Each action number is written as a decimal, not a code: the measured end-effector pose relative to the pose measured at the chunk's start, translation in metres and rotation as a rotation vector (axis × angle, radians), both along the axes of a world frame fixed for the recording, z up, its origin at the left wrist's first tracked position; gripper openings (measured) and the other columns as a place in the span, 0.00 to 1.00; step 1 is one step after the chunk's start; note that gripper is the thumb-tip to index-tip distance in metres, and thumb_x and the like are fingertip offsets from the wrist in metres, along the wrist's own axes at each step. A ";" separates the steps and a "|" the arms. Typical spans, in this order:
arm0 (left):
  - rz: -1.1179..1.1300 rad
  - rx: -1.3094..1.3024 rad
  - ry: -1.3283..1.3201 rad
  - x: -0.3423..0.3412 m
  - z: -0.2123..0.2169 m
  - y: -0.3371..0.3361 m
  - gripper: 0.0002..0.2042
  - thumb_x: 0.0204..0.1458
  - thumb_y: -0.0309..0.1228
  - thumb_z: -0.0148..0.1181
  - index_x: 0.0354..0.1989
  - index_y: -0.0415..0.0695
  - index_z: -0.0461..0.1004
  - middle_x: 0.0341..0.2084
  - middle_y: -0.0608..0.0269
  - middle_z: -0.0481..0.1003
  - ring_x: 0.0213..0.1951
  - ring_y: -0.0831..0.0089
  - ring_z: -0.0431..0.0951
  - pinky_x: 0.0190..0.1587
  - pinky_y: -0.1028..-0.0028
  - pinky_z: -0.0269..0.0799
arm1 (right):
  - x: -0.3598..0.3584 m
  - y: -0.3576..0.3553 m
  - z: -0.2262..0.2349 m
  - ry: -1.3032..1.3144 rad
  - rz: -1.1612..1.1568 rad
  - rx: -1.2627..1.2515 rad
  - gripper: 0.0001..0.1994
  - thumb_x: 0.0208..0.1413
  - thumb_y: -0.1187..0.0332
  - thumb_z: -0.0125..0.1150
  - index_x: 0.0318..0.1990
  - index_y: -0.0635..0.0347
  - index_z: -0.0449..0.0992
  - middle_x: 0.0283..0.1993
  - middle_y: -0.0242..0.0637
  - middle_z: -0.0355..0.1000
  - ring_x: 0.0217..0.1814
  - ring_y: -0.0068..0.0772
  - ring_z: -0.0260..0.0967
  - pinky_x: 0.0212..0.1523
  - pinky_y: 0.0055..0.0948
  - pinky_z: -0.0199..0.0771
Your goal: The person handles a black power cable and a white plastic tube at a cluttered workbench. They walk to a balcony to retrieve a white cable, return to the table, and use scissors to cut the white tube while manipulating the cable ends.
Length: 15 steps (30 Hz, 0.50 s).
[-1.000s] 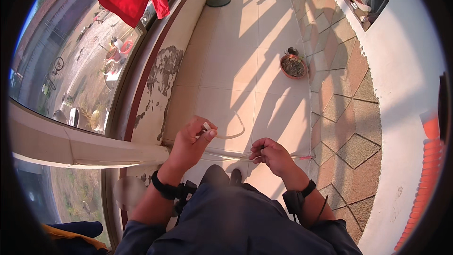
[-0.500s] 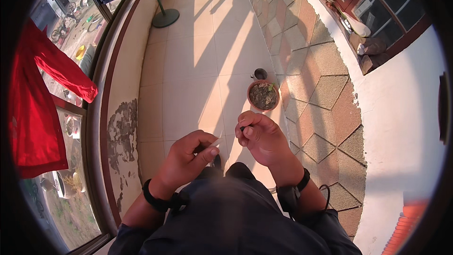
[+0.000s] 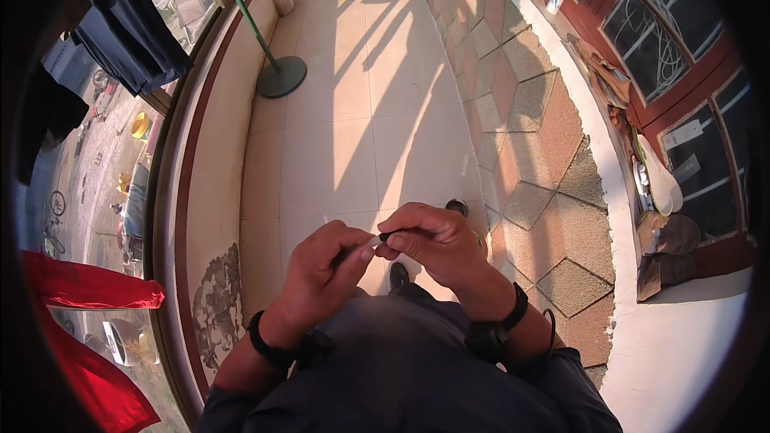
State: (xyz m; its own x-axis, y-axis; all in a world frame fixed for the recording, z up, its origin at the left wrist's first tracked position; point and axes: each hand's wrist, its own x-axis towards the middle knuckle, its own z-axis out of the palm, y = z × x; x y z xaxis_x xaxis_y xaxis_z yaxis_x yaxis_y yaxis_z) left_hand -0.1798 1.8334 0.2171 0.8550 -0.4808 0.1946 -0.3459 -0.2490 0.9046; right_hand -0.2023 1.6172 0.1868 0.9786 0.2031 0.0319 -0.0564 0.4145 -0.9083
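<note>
My left hand [image 3: 325,261] pinches a small whitish tube [image 3: 373,241] between thumb and forefinger. Facing it, my right hand [image 3: 441,248] grips a small black cap-like piece [image 3: 385,236] with thumb and fingertips. The two pieces meet end to end in front of my body, above the tiled floor [image 3: 321,168]. Fingers cover most of both, so I cannot tell whether the black piece sits over the tube's end. Both wrists carry black bands.
Beyond my right hand stands a dark metal cup [image 3: 457,207]; the plant pot is mostly hidden by that hand. A green pole on a round base [image 3: 282,78] stands far left. Red cloth [image 3: 100,293] hangs at the left window. Shoes [image 3: 662,180] lie on the right ledge.
My hands have come together, bringing the black piece against the tube's end. The view has tilted upward, so more of the far walkway and right ledge shows.
</note>
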 end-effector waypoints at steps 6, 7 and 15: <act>-0.028 -0.063 0.136 0.147 -0.009 -0.036 0.05 0.70 0.27 0.56 0.43 0.39 0.76 0.25 0.70 0.72 0.24 0.84 0.68 0.27 0.79 0.66 | 0.150 -0.039 0.003 -0.069 0.001 -0.139 0.07 0.66 0.78 0.64 0.49 0.67 0.83 0.42 0.37 0.78 0.43 0.26 0.82 0.46 0.25 0.83; -0.036 -0.075 0.165 0.176 -0.013 -0.042 0.06 0.70 0.28 0.55 0.43 0.39 0.76 0.24 0.71 0.71 0.24 0.84 0.68 0.27 0.79 0.65 | 0.178 -0.046 0.001 -0.101 -0.003 -0.184 0.07 0.66 0.78 0.64 0.49 0.67 0.83 0.42 0.37 0.78 0.43 0.27 0.82 0.45 0.25 0.83; -0.158 -0.315 0.623 0.417 -0.022 -0.062 0.10 0.72 0.33 0.55 0.43 0.39 0.77 0.25 0.72 0.74 0.27 0.85 0.71 0.31 0.80 0.68 | 0.408 -0.073 0.002 -0.165 -0.030 -0.271 0.07 0.65 0.79 0.64 0.48 0.68 0.83 0.40 0.39 0.78 0.41 0.27 0.82 0.43 0.25 0.84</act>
State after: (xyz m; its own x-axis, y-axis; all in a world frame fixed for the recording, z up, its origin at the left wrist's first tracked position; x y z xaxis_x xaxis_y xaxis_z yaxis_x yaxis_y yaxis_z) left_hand 0.2372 1.7718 0.1946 0.7773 -0.6091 -0.1576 0.2487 0.0674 0.9662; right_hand 0.2060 1.5438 0.1889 0.9704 0.1970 0.1394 0.1095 0.1555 -0.9818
